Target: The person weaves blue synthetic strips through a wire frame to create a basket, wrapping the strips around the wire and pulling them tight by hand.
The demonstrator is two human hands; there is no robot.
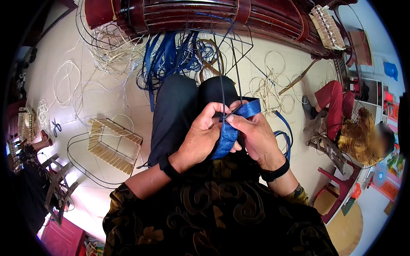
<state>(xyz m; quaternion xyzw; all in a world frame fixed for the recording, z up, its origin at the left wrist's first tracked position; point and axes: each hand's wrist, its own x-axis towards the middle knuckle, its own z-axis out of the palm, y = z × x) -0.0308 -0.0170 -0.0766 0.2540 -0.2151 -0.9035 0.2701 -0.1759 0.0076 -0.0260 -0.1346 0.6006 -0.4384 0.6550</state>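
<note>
Over my lap, my left hand (pixel 204 133) pinches a corner of a thin black wire frame (pixel 222 81), thumb and fingers closed on it. Close beside it, my right hand (pixel 256 135) grips a wide blue woven strip (pixel 249 109) that bends round the wire at the same corner. Part of the blue strip hangs below the fingers, between both hands. The frame's rods rise away from me toward the dark red bench, and a stretch of its far bar is wrapped in blue. My fingers hide exactly how strip and wire meet.
A bundle of blue strips (pixel 168 53) lies on the floor ahead, beside tangled pale cord (pixel 109 47). The dark red bench (pixel 192 15) stands beyond. At left are a partly wrapped tan frame (pixel 95 138) and scissors (pixel 56 128). People sit at both sides; wooden stools (pixel 62 187) stand near them.
</note>
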